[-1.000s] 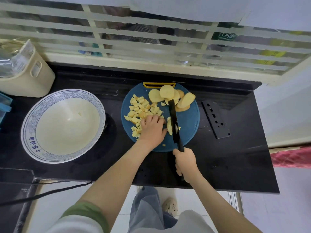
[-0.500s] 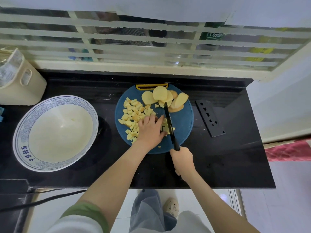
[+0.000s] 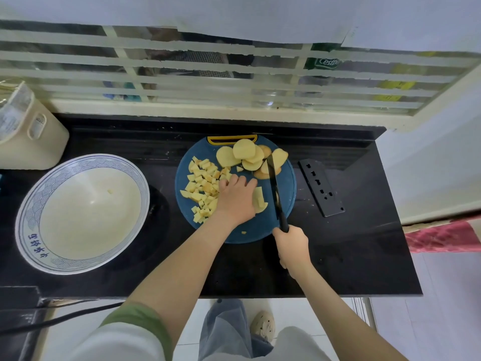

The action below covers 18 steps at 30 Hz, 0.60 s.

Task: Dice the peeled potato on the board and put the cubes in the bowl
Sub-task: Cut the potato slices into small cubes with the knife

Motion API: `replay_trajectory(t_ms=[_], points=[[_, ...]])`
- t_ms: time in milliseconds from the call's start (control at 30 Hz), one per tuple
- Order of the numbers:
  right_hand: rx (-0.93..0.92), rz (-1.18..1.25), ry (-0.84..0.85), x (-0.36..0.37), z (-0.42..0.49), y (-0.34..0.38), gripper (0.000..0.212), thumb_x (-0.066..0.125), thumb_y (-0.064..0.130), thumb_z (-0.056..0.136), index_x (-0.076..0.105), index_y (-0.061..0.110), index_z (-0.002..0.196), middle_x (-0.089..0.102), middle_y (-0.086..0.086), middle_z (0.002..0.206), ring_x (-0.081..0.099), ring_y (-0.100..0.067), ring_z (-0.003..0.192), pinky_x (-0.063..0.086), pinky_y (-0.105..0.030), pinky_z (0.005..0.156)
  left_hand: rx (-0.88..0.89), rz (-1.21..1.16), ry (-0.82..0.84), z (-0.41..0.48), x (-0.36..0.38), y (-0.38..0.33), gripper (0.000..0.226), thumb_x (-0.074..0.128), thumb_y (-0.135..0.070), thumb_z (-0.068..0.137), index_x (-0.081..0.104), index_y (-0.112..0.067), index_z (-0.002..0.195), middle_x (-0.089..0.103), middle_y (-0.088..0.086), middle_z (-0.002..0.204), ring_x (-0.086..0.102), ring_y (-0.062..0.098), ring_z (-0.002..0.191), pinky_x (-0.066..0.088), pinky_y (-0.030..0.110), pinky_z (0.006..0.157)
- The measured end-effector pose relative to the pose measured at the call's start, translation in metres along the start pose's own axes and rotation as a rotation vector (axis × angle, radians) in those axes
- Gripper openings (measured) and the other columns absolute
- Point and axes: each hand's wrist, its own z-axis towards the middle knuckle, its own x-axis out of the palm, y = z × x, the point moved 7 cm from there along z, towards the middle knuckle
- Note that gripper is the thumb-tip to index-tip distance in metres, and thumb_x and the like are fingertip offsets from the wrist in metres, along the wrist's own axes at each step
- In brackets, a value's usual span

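A round blue cutting board (image 3: 260,231) lies on the black counter. Several potato cubes (image 3: 203,183) are piled on its left half, and round potato slices (image 3: 243,152) lie stacked at its far edge. My left hand (image 3: 235,199) rests on the board with bent fingers, holding cut potato strips (image 3: 259,201) at its thumb side. My right hand (image 3: 292,247) grips the handle of a black knife (image 3: 273,183). Its blade stands just right of the strips, tip among the slices. The large white bowl with a blue rim (image 3: 33,212) sits left of the board, with one small potato bit (image 3: 110,191) inside.
A flat black perforated plate (image 3: 321,187) lies right of the board. A cream container (image 3: 31,136) stands at the back left, beyond the bowl. A window sill and grille run behind the counter. A black cable (image 3: 52,321) hangs below the front edge.
The knife blade has shifted right, off the potato strips, and now stands apart from them. My left hand stays on the board over the strips.
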Motion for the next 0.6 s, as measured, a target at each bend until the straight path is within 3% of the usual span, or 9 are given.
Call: replay_trajectory(t_ms=[100, 167, 233, 500, 600], points=[[0.01, -0.009, 0.001, -0.001, 0.002, -0.001, 0.019, 0.053, 0.016, 0.091, 0.052, 0.013, 0.072, 0.046, -0.002, 0.063, 0.042, -0.016, 0.055, 0.039, -0.033, 0.058, -0.04, -0.018, 0.005, 0.004, 0.004, 0.003, 0.05, 0.052, -0.042, 0.083, 0.043, -0.021, 0.128, 0.047, 0.004, 0.126, 0.037, 0.025, 0.119, 0.027, 0.042, 0.095], [0.012, -0.014, 0.004, 0.0, 0.003, -0.001, 0.019, 0.053, 0.016, 0.091, 0.052, 0.013, 0.073, 0.045, -0.002, 0.063, 0.041, -0.016, 0.055, 0.039, -0.033, 0.058, -0.07, -0.009, 0.025, 0.007, 0.008, 0.004, 0.063, 0.053, -0.061, 0.08, 0.043, -0.019, 0.127, 0.044, 0.003, 0.126, 0.037, 0.025, 0.12, 0.027, 0.041, 0.094], [0.008, -0.011, 0.006, 0.002, 0.003, -0.001, 0.019, 0.053, 0.016, 0.091, 0.051, 0.013, 0.072, 0.044, -0.002, 0.062, 0.04, -0.016, 0.055, 0.038, -0.033, 0.058, -0.075, -0.006, 0.059, 0.01, 0.011, 0.003, 0.071, 0.056, -0.066, 0.077, 0.043, -0.018, 0.127, 0.042, 0.004, 0.127, 0.036, 0.025, 0.12, 0.028, 0.04, 0.094], [-0.006, -0.021, -0.003, 0.007, 0.005, 0.002, 0.023, 0.054, 0.016, 0.092, 0.047, 0.013, 0.069, 0.042, -0.003, 0.061, 0.04, -0.016, 0.055, 0.039, -0.034, 0.059, -0.06, -0.11, 0.036, 0.018, 0.003, 0.004, 0.029, 0.061, -0.026, 0.087, 0.047, -0.016, 0.11, 0.056, 0.0, 0.113, 0.041, 0.022, 0.11, 0.026, 0.037, 0.083], [-0.016, -0.01, -0.007, 0.008, 0.006, 0.006, 0.025, 0.054, 0.016, 0.092, 0.046, 0.013, 0.068, 0.041, -0.002, 0.061, 0.039, -0.016, 0.054, 0.039, -0.034, 0.059, -0.038, -0.077, 0.091, 0.017, 0.007, 0.003, 0.027, 0.056, -0.026, 0.091, 0.05, -0.019, 0.116, 0.059, -0.001, 0.114, 0.042, 0.022, 0.111, 0.023, 0.037, 0.08]])
